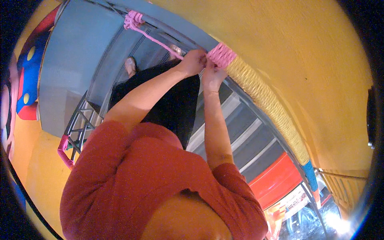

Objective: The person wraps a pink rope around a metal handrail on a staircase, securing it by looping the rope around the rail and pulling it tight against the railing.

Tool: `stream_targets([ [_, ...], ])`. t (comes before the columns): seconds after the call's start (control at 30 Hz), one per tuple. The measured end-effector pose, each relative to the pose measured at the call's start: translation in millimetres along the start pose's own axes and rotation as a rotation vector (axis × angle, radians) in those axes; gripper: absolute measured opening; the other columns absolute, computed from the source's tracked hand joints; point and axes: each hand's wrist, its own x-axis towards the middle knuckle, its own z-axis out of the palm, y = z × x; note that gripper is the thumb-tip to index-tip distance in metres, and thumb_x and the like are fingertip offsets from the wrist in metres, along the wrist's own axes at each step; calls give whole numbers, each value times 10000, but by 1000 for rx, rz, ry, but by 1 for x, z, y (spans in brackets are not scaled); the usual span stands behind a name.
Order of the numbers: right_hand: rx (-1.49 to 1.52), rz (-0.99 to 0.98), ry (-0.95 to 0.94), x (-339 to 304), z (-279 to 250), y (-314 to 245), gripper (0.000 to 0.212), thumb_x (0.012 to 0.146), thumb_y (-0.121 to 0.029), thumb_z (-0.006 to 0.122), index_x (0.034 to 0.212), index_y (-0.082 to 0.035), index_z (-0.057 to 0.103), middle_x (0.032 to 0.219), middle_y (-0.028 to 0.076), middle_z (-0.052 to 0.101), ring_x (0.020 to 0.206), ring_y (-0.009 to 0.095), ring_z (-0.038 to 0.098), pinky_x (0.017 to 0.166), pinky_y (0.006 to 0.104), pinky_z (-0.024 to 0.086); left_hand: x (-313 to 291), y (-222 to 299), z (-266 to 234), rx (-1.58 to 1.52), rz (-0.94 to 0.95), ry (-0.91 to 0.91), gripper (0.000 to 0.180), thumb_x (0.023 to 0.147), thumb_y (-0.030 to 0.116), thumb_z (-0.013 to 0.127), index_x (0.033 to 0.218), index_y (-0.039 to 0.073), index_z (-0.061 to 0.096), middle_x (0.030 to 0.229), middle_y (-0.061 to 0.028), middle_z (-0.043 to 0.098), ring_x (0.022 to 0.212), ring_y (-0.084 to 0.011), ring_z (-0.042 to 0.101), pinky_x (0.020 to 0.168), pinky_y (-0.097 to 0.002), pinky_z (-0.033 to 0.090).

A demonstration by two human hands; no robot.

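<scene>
A handrail (256, 110) runs diagonally down beside a yellow wall, partly wound in rope. Tight turns of pink rope (222, 55) cover a short stretch next to a long yellow-rope wrapping (264, 92). My left hand (194, 63) is closed on the pink rope's loose length, just beside the wound turns. That length stretches up-left to a pink rope bundle (133, 20) on the bare rail. Below the pink turns, my right hand (214, 76) is closed with fingertips pressed at their edge; what lies between its fingers is hidden.
Grey stairs (236, 124) with pale edges lie under me; my feet stand on them. A blue-grey wall panel (72, 80) and a metal frame (82, 124) are at left. Lower right, blue wrapping (309, 176) covers the rail near an orange-red panel (276, 176).
</scene>
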Motion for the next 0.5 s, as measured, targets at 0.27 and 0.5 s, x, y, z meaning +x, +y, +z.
stream_targets([
  [0.27,118,-176,-6,-4,-16,26,143,881,-66,531,982,0,609,931,68,637,865,180,598,763,321,480,-13,47,-37,429,41,-141,181,824,219,612,879,50,648,891,-187,635,896,-356,598,742,-448,470],
  [0.5,-217,-504,72,10,-27,18,219,821,-49,550,1027,-17,618,988,123,643,957,308,598,840,402,456,20,126,-119,732,700,31,546,652,359,734,1106,87,597,987,-96,598,976,-264,562,819,-390,458],
])
